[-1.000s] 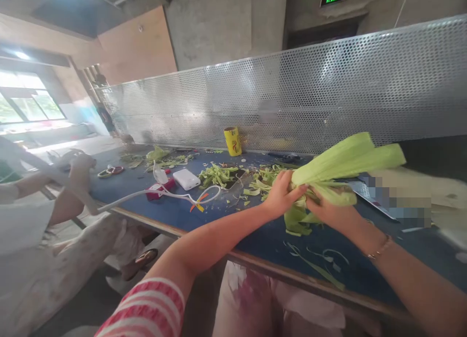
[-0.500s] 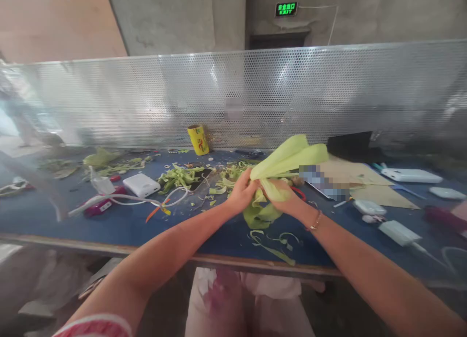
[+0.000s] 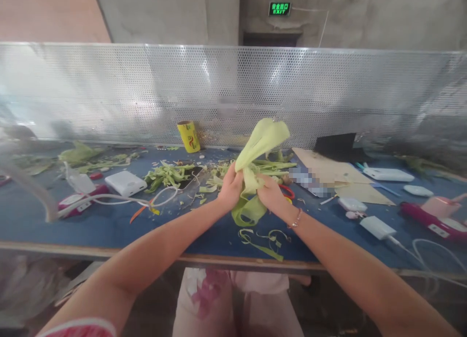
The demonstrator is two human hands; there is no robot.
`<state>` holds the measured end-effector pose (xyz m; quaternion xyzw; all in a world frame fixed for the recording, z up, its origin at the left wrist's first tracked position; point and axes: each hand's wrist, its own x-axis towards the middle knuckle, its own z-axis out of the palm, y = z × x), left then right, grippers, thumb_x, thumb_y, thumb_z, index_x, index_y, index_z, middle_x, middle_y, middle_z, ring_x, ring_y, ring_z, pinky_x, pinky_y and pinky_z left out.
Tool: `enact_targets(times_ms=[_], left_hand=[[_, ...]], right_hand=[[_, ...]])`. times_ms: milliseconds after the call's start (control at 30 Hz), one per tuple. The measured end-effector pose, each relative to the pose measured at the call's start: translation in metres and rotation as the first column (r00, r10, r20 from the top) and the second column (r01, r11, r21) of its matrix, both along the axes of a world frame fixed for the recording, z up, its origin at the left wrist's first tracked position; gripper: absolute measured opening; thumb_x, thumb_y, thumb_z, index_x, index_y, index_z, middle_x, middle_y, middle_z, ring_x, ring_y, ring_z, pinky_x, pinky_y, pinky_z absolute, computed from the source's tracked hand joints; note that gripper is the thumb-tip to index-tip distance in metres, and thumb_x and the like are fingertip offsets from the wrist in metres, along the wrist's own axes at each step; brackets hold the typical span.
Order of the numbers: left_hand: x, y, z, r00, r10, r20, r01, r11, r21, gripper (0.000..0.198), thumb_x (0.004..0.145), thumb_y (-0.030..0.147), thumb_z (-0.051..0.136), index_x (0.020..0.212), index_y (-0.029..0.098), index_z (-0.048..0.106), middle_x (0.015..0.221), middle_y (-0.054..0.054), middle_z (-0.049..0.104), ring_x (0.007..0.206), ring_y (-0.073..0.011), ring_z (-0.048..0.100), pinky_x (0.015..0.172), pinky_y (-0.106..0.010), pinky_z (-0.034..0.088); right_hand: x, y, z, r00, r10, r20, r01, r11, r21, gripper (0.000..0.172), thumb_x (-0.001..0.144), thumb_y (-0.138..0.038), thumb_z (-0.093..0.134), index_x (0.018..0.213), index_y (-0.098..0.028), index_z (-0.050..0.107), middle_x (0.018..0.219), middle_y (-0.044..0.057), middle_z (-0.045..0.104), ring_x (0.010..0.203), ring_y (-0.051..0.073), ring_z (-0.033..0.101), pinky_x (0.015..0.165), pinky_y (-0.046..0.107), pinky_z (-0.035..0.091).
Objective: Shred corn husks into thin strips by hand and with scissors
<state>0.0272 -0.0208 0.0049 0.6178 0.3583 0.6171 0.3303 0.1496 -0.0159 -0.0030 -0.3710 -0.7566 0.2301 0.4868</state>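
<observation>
A bundle of pale green husk leaves stands nearly upright above the blue table, its tips curling at the top. My left hand is closed around the lower left of the bundle. My right hand grips the lower right, fingers pinched on the leaves. A looped green strip hangs below both hands, almost touching the table. Thin green strips lie on the table just in front of my hands.
A perforated metal screen runs along the table's far side. A yellow can stands by it. Green scraps, a white power bank, white cable, cardboard and chargers lie around.
The view swung right, so the person on the left left the picture. The husk bundle rose from lying rightward to nearly upright, with both hands still on it.
</observation>
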Motion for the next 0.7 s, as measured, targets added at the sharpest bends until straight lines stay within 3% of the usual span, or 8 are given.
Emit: enact_targets(times_ms=[67,133,200,267,333,467,600,700], left_hand=[[-0.005,0.008,0.001,0.986,0.103,-0.132,-0.084,0.986,0.143,0.016,0.082,0.033,0.041,0.082,0.019,0.048,0.076,-0.001,0.051,0.071,-0.0133,0.047,0.067,-0.027,0.040],[-0.014,0.015,0.004,0.923,0.238,-0.302,-0.147,0.944,0.294,0.012,0.079,0.029,0.044,0.076,0.019,0.047,0.072,-0.001,0.047,0.070,-0.0142,0.045,0.067,-0.028,0.040],[-0.025,0.021,0.009,0.823,0.294,-0.486,-0.046,0.887,0.459,0.014,0.074,0.031,0.053,0.077,0.018,0.049,0.077,-0.003,0.048,0.075,-0.0162,0.045,0.070,-0.030,0.041],[-0.034,0.023,0.015,0.742,0.338,-0.579,0.032,0.845,0.534,0.016,0.077,0.033,0.052,0.082,0.018,0.051,0.084,-0.005,0.050,0.080,-0.0175,0.047,0.073,-0.031,0.041],[-0.039,0.023,0.021,0.676,0.376,-0.633,0.075,0.820,0.567,0.017,0.079,0.034,0.050,0.084,0.017,0.053,0.087,-0.007,0.050,0.083,-0.0184,0.048,0.075,-0.032,0.042],[-0.039,0.019,0.030,0.615,0.434,-0.658,0.039,0.818,0.575,0.016,0.081,0.031,0.049,0.089,0.018,0.054,0.089,-0.007,0.050,0.083,-0.0182,0.049,0.075,-0.031,0.043],[-0.031,0.015,0.034,0.608,0.433,-0.666,0.013,0.833,0.553,0.015,0.078,0.023,0.049,0.091,0.018,0.054,0.087,-0.005,0.049,0.082,-0.0180,0.049,0.074,-0.030,0.042],[-0.021,0.011,0.039,0.637,0.405,-0.656,-0.034,0.865,0.501,0.012,0.074,0.017,0.048,0.084,0.017,0.054,0.079,-0.003,0.050,0.076,-0.0167,0.048,0.069,-0.028,0.040]], right_hand=[[0.000,0.005,0.000,0.999,-0.025,0.037,0.023,0.998,0.061,0.023,0.081,-0.025,0.041,0.066,-0.022,0.059,0.069,0.003,0.062,0.072,0.020,0.056,0.073,0.036,0.046],[0.002,0.008,-0.001,0.996,-0.050,0.071,0.042,0.993,0.112,0.021,0.081,-0.025,0.042,0.077,-0.022,0.063,0.080,0.007,0.066,0.084,0.023,0.058,0.084,0.041,0.045],[0.005,0.008,-0.003,0.993,-0.073,0.096,0.059,0.989,0.138,0.020,0.081,-0.028,0.045,0.087,-0.022,0.063,0.089,0.008,0.067,0.097,0.025,0.057,0.092,0.044,0.042],[0.007,0.008,-0.005,0.989,-0.080,0.123,0.063,0.988,0.143,0.020,0.081,-0.033,0.049,0.092,-0.023,0.062,0.093,0.008,0.067,0.105,0.027,0.054,0.095,0.047,0.041],[0.007,0.008,-0.006,0.987,-0.071,0.146,0.050,0.988,0.146,0.023,0.081,-0.037,0.049,0.096,-0.024,0.060,0.097,0.007,0.067,0.108,0.027,0.053,0.096,0.047,0.042],[0.007,0.012,-0.005,0.988,-0.053,0.146,0.031,0.989,0.148,0.029,0.086,-0.037,0.039,0.106,-0.024,0.057,0.104,0.008,0.065,0.111,0.026,0.052,0.096,0.048,0.042],[0.009,0.014,0.004,0.992,-0.048,0.115,0.031,0.989,0.145,0.027,0.085,-0.037,0.042,0.103,-0.025,0.058,0.104,0.007,0.065,0.113,0.027,0.051,0.098,0.048,0.039],[0.005,0.010,0.012,0.999,-0.025,0.022,0.023,0.996,0.086,0.025,0.083,-0.041,0.045,0.090,-0.023,0.061,0.095,0.007,0.067,0.102,0.025,0.056,0.097,0.045,0.040]])
